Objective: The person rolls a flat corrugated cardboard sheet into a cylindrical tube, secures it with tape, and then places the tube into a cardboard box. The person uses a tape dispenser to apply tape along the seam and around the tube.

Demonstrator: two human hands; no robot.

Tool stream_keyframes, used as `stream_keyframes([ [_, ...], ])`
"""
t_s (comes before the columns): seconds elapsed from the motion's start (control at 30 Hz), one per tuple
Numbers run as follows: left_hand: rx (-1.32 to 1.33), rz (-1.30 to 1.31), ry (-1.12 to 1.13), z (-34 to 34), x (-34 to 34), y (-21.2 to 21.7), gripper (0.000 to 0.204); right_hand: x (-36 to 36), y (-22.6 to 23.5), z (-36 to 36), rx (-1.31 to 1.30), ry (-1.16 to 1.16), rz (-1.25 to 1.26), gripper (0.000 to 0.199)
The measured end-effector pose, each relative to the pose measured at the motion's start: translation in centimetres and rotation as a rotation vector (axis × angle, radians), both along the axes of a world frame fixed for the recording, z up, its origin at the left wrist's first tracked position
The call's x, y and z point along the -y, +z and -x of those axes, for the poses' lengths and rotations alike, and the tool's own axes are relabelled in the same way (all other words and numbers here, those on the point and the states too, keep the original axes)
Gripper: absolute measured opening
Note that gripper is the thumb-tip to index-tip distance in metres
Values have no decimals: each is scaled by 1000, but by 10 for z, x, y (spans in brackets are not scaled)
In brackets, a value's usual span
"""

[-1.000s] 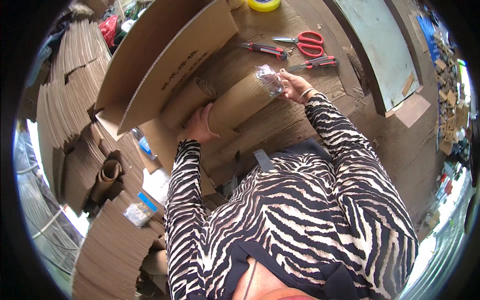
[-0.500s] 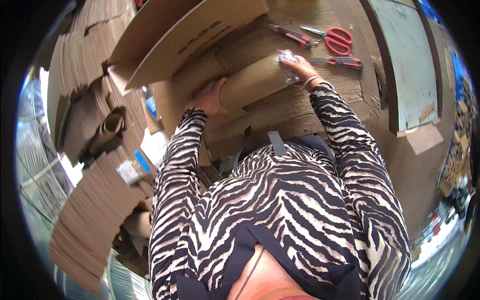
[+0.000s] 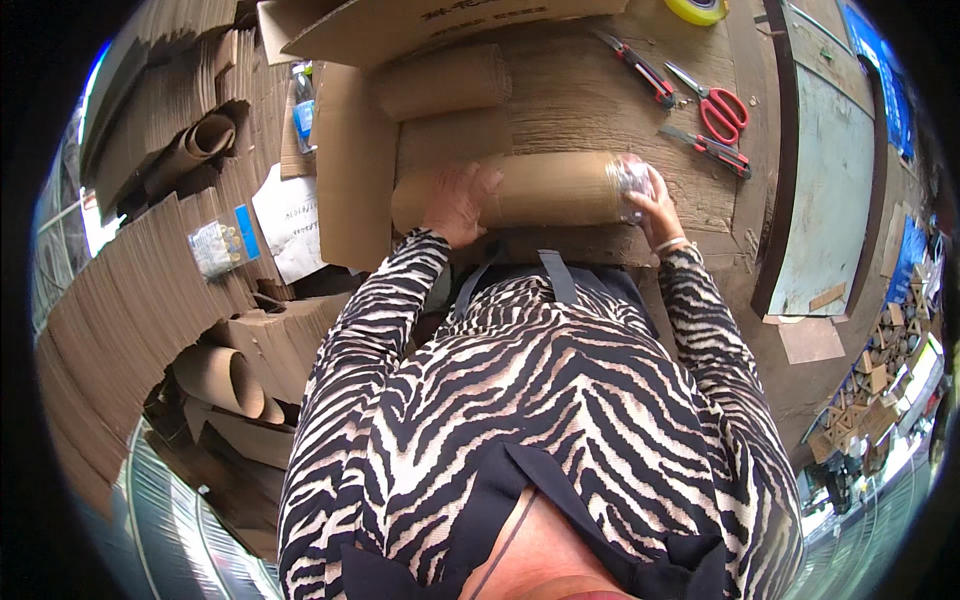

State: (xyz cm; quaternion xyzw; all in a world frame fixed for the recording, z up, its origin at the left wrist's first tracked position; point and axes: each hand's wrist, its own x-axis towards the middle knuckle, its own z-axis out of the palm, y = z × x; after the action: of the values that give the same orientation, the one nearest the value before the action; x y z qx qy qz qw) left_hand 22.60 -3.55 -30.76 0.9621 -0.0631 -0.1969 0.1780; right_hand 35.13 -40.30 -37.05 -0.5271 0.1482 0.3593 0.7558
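A rolled tube of brown corrugated cardboard [image 3: 555,190] lies crosswise in front of my body. Crinkled clear plastic [image 3: 630,188] sticks out of its right end. My left hand [image 3: 462,205] is closed around the tube's left part, thumb on top. At the other end my right hand [image 3: 655,208] grips the plastic-filled opening. What lies inside the tube is hidden. Beyond it, a second cardboard roll [image 3: 455,82] rests against the open cardboard box [image 3: 345,150], whose big printed flap [image 3: 450,22] stands at the back.
Right of the roll lie two red-and-black utility knives [image 3: 640,75], [image 3: 715,150] and red-handled scissors [image 3: 722,110]. Yellow tape [image 3: 697,8] sits at the far edge. Stacked cardboard sheets [image 3: 120,290] fill the left, near a blue-labelled bottle [image 3: 303,110]. A framed panel [image 3: 825,180] stands right.
The tube has come nearer my body and turned from slanting to nearly level, with both hands still on it. The second roll now shows plainly. The whole view has shifted.
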Motion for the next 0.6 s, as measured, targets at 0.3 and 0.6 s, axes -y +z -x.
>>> stream_keyframes([
  [0.3, 240, -77, -14, 57, 24, -32, 89, 22, 38, -1, 763, 653, 979, 83],
  [0.6, 258, -36, 34, 76, 28, -32, 80, -222, 46, 2, 661, 1438, 794, 50],
])
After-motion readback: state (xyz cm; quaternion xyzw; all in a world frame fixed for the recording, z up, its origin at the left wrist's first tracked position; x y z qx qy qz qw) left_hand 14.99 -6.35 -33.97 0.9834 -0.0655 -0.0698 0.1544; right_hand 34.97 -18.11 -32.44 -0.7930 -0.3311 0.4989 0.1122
